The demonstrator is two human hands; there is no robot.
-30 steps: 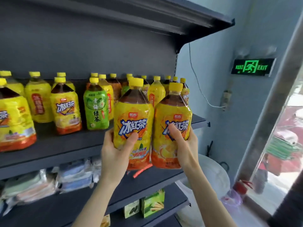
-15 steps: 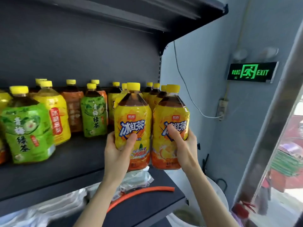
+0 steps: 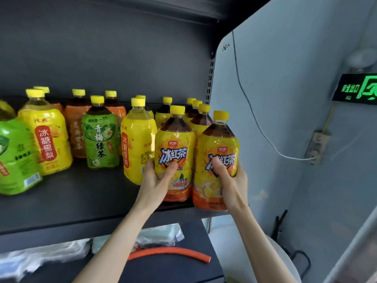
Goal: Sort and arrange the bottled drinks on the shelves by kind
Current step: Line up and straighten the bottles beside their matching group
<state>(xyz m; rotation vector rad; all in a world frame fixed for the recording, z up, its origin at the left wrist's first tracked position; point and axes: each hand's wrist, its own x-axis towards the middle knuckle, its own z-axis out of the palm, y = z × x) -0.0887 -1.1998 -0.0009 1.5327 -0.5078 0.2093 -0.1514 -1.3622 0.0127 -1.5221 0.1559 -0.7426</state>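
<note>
On the dark metal shelf (image 3: 81, 201), at nine o'clock from the hands, stand a green-labelled plastic tea bottle (image 3: 101, 141) and a yellow-labelled pear-drink bottle (image 3: 136, 148). The left hand (image 3: 156, 180) wraps fingers and thumb round a yellow-and-orange iced-tea bottle (image 3: 175, 139) that is upright near the shelf's right end. Just beside it, at three o'clock, the right hand (image 3: 234, 180) clasps a matching iced-tea bottle (image 3: 219, 144) at the front right corner.

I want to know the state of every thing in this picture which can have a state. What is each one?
left iced tea bottle, capped, upright, held.
right iced tea bottle, capped, upright, held.
left hand, grips left iced tea bottle.
right hand, grips right iced tea bottle.
green tea bottle, capped, standing on shelf.
exit sign, lit green.
</note>
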